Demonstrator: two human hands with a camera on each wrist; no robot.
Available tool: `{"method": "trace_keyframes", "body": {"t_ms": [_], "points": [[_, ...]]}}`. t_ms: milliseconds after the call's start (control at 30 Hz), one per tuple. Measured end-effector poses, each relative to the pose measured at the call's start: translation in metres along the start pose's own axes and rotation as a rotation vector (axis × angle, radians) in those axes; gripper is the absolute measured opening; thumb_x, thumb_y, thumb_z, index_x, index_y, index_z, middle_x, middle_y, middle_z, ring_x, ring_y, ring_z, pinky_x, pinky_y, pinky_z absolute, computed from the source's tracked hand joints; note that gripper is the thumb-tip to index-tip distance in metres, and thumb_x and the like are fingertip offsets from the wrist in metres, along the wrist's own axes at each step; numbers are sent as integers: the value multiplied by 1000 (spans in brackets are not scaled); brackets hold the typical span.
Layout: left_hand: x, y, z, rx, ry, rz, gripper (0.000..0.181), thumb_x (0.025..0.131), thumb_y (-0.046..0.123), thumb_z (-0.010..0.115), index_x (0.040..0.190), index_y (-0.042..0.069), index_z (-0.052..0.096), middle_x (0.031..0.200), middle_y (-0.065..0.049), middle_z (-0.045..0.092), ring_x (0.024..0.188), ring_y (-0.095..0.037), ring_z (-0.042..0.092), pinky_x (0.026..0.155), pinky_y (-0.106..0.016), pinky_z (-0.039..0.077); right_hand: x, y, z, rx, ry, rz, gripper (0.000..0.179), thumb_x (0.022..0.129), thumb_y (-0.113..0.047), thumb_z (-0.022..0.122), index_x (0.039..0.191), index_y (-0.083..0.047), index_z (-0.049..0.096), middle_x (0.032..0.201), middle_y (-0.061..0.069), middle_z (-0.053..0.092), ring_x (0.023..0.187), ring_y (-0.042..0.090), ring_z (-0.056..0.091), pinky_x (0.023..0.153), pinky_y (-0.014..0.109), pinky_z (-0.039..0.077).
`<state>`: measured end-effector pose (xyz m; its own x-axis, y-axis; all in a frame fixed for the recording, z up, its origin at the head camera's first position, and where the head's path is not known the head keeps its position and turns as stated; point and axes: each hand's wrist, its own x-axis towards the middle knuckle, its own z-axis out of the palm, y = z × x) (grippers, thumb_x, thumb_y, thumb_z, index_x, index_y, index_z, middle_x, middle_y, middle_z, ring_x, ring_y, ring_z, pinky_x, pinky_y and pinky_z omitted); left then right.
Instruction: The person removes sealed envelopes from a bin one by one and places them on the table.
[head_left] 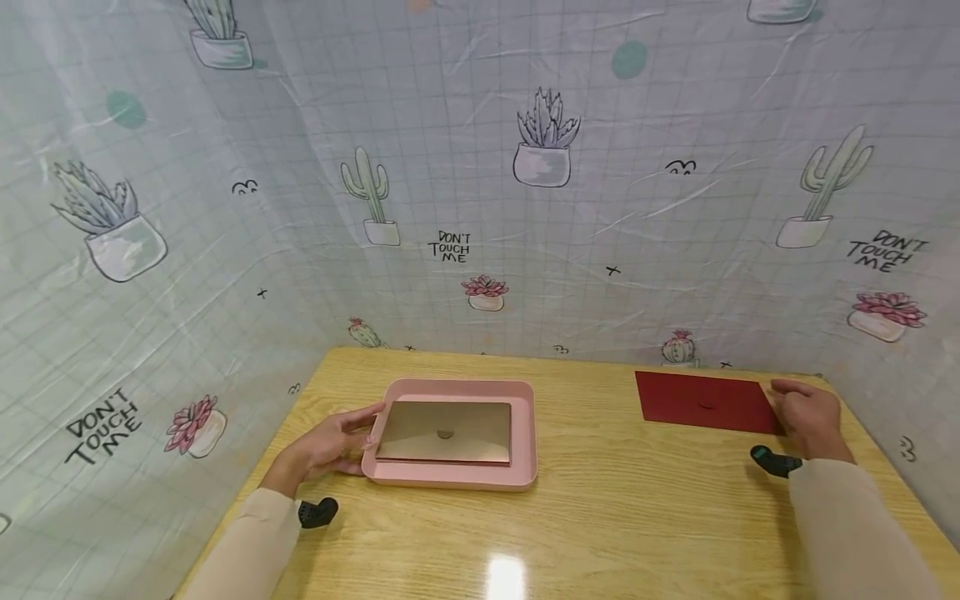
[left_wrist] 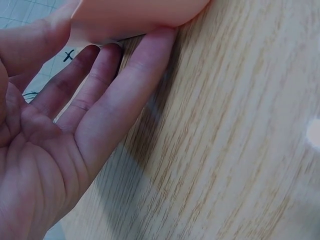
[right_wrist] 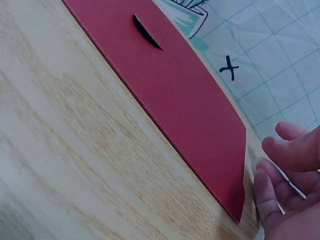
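My left hand point(head_left: 330, 443) grips the left edge of a pink tray point(head_left: 461, 477). In the left wrist view, the thumb lies against the wall of the tray point(left_wrist: 137, 17) while the fingers reach under its bottom. A gold envelope point(head_left: 431, 425) with a small curved slit lies flat in the tray, and a thin red edge shows beneath it. On the right, a dark red envelope point(head_left: 697, 402) with a similar slit lies on the table. Just beyond its right end is my right hand point(head_left: 813, 421), fingers loosely bent and holding nothing.
The wooden table point(head_left: 600, 508) has a bright reflection near its front. A cloth point(head_left: 585, 225) printed with potted cacti hangs behind and along the sides. A black device point(head_left: 318, 512) is on the left wrist, another black device point(head_left: 775, 461) on the right.
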<state>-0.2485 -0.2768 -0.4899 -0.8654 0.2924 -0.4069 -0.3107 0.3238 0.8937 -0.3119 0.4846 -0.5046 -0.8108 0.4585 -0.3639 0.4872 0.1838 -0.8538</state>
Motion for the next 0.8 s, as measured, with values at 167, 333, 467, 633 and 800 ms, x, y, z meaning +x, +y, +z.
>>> {"method": "trace_keyframes", "body": {"t_ms": [167, 333, 467, 633, 800], "points": [[0, -1, 0, -1, -2, 1, 75, 105, 17, 62, 168, 24, 23, 173, -25, 16, 130, -32, 59, 85, -44, 62, -7, 0, -1, -75, -24, -43, 62, 100, -12, 51, 161, -13, 40, 145, 8, 52, 102, 2, 51, 70, 13, 46], [1, -1, 0, -4, -15, 9, 76, 105, 18, 62, 168, 23, 22, 174, -24, 15, 127, -31, 61, 87, -44, 62, -16, -1, 0, -97, -42, -83, 60, 102, -17, 54, 160, -12, 43, 144, 7, 52, 99, -4, 51, 74, 12, 46], [0, -1, 0, -5, -15, 12, 75, 105, 17, 61, 168, 23, 21, 173, -26, 17, 127, -30, 61, 86, -44, 62, -23, -5, 2, -82, -77, -113, 58, 105, -17, 51, 161, -12, 40, 135, -6, 57, 100, -9, 50, 74, 9, 47], [-1, -3, 1, -2, -4, 12, 76, 104, 17, 63, 168, 22, 23, 171, -27, 20, 128, -31, 60, 86, -44, 62, -31, -11, 12, 38, -117, -148, 55, 106, -11, 51, 160, -9, 43, 93, -39, 58, 86, -13, 57, 72, 9, 52], [1, -3, 0, -9, -4, 17, 76, 104, 17, 64, 168, 23, 24, 172, -26, 19, 128, -30, 60, 86, -44, 62, -41, -15, 21, 172, -174, -204, 52, 104, 0, 50, 156, -5, 49, 84, -35, 66, 82, -10, 64, 73, 13, 56]]}}
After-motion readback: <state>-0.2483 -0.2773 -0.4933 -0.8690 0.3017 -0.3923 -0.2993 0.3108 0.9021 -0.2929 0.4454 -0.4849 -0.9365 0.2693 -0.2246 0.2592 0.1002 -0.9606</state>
